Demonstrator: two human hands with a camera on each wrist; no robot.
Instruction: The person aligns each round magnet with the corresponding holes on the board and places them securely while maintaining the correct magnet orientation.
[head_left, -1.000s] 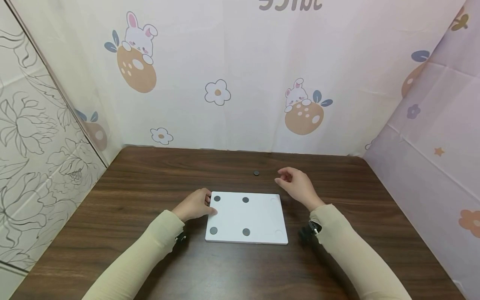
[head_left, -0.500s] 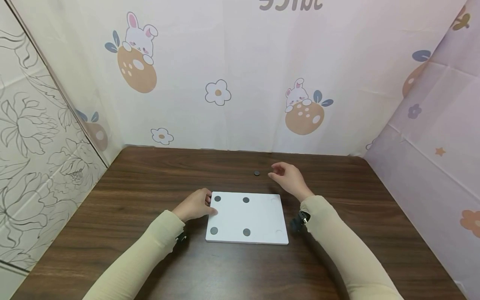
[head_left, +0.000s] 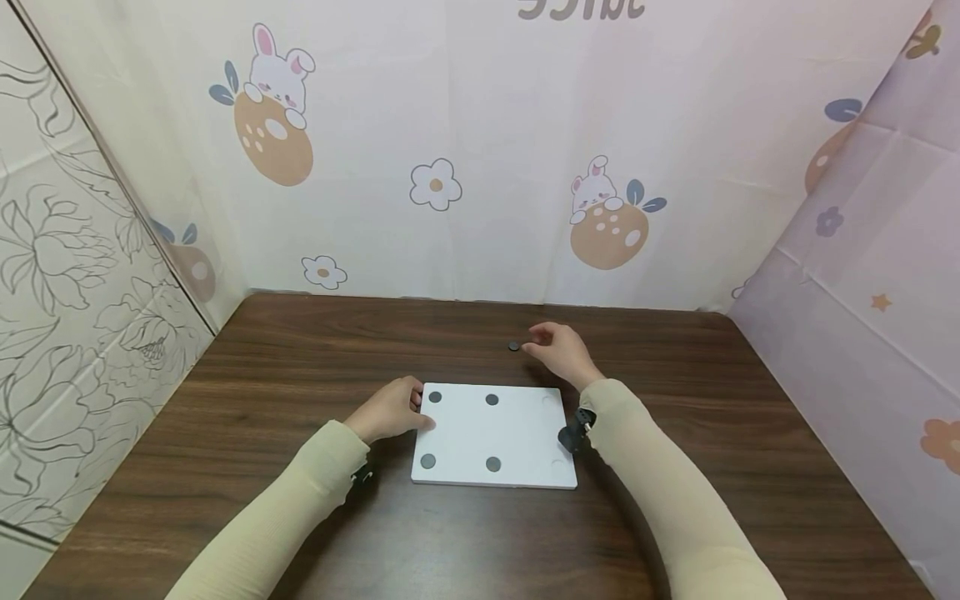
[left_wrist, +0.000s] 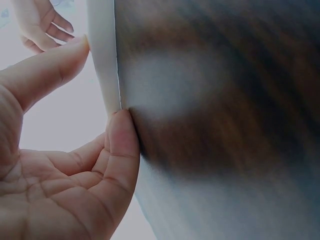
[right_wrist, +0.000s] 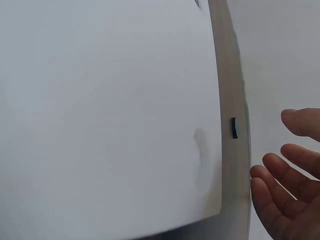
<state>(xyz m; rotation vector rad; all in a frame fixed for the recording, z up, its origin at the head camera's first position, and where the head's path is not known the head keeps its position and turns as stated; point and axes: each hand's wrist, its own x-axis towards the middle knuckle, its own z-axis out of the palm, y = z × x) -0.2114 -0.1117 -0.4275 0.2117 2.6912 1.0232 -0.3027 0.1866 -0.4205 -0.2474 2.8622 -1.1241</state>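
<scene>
A flat white board (head_left: 517,433) lies on the table, with several dark round discs set in its face and faint round recesses at its right corners. My left hand (head_left: 387,410) holds the board's left edge, thumb on top and fingers at the side; the left wrist view shows the fingertips against its edge. Behind the board, a loose dark disc (head_left: 513,346) lies on the wood. My right hand (head_left: 557,350) hovers just right of this disc, thumb and fingers apart with nothing between them. In the right wrist view the disc (right_wrist: 234,128) sits beyond the board's edge.
The dark wooden table (head_left: 300,350) ends at a printed curtain (head_left: 495,233) behind it. Patterned sheets also hang at the left and right. A black wrist device (head_left: 576,430) on the right arm overhangs the board's right edge.
My right hand has moved left and slightly away from me, closing in on the loose disc. The left hand, the board and the discs stay where they were.
</scene>
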